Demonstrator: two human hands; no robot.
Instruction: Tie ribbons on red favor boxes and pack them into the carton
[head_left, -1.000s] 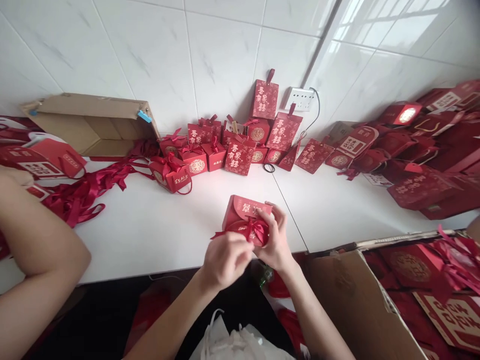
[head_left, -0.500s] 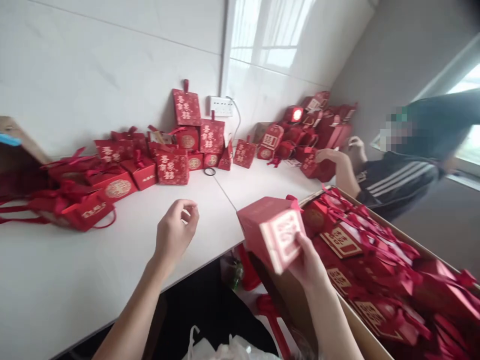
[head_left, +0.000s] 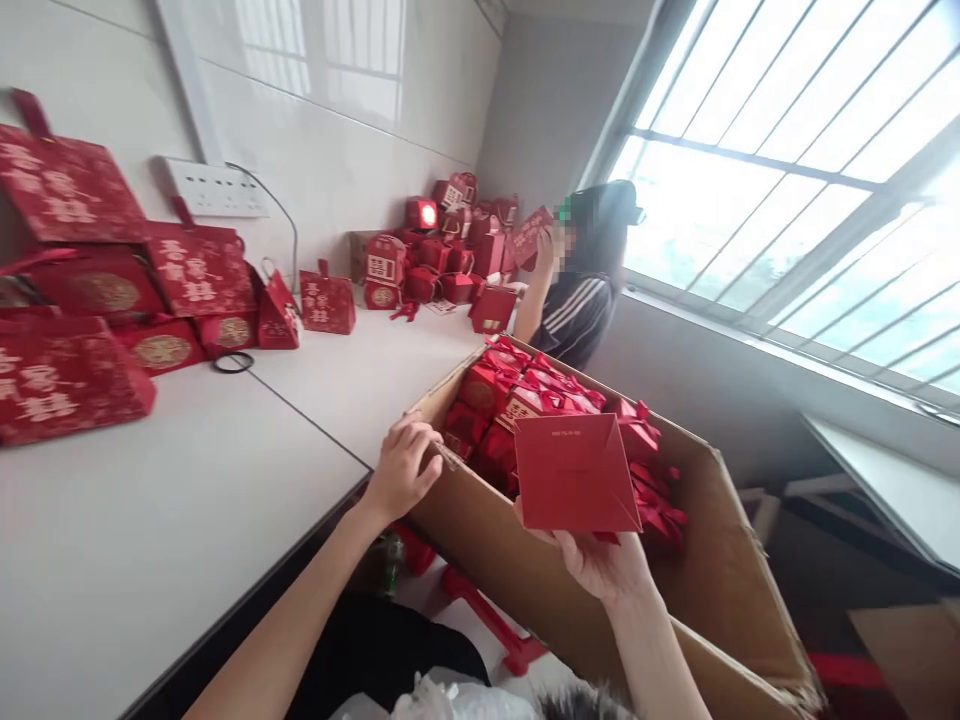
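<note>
My right hand [head_left: 600,570] holds a red gift box [head_left: 577,475] from below and behind, above the cardboard carton. One plain red side with a small line of print faces me, so the fingers behind it are hidden. My left hand [head_left: 405,465] is curled over the near left rim of the cardboard carton [head_left: 480,520]. Inside the carton, several red gift boxes [head_left: 517,395] with ribbons and gold characters sit packed at the far left end. Bare cardboard shows at its right end.
Red gift bags [head_left: 71,380] and boxes stand on the white table [head_left: 225,480] at left, near a black ring [head_left: 233,362]. A socket strip [head_left: 214,188] is on the wall. A co-worker [head_left: 581,310] holds a red bag [head_left: 529,240] behind the carton. A barred window [head_left: 787,150] is at right.
My view has swung right. The left hand has moved from above the table onto the carton's rim. The right hand has brought the gift box over the carton and turned its plain side towards me.
</note>
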